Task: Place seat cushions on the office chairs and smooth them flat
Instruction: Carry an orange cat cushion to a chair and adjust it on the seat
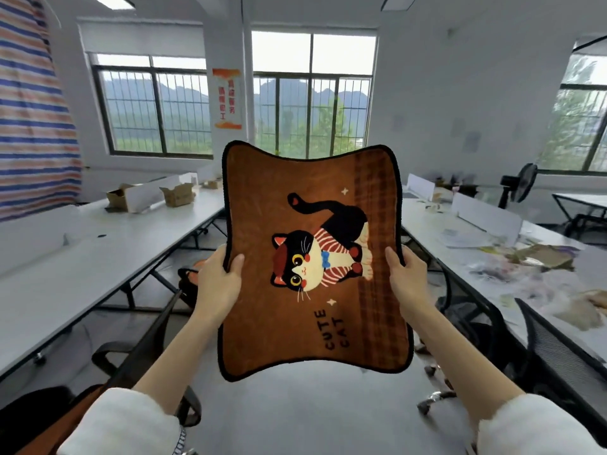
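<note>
A brown seat cushion (262, 323) with a black edge, a cat picture and the words CUTE CAT is held up in the air in front of me, its face toward the camera. My left hand (218, 280) grips its left edge, thumb on the front. My right hand (407, 277) grips its right edge the same way. A black office chair (147, 336) stands at the lower left, with another cushion (189, 277) partly seen behind my left hand. A black mesh office chair (555, 353) stands at the lower right.
Long white desks run along both sides: the left desk (82, 267) carries cardboard boxes (177, 193), the right desk (460, 231) carries papers and scraps. A black fan (522, 182) stands at the far right. A grey floor aisle (312, 415) lies between the chairs.
</note>
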Available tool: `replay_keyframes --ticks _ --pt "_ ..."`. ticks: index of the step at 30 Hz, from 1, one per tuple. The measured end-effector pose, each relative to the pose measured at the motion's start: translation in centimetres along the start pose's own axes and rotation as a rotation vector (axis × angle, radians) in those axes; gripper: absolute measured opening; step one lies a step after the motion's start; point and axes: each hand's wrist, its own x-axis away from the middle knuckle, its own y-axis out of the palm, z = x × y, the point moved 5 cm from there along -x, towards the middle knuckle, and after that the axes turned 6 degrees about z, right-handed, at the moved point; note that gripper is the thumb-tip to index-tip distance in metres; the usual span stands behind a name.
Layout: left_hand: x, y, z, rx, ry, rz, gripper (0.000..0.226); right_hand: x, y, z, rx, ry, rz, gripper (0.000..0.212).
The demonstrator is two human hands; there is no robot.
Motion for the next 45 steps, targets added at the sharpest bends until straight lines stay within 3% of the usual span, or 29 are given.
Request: replay_keyframes --ticks 9,19,30,39,43,45 --pt "-19.6 12.3 -10.2 -0.024 -0.072 0.093 0.027 -23.0 12.4 11.8 -0.054 0.102 0.019 0.019" --pt "-44.6 27.7 -21.7 0.087 -0.16 0.084 0.019 -49.7 28.2 20.7 -0.05 0.137 0.009 0.017" --pt "-68.7 50.9 -34.2 0.017 -0.195 0.04 0.024 -78.1 41.6 33.9 0.002 0.125 -0.002 0.016" --pt "-87.2 66.0 -41.9 -0.041 -0.247 0.023 0.012 -100.6 53.7 41.8 0.026 0.156 -0.085 0.023" --pt "-97.1 72.6 -48.4 -0.095 -0.287 0.027 0.037 -110.7 60.5 46.8 0.011 0.179 -0.105 0.024" --pt "-101.3 75.6 -50.7 -0.095 -0.282 0.013 0.038 -115.1 63.4 48.9 0.01 0.178 -0.112 0.024"
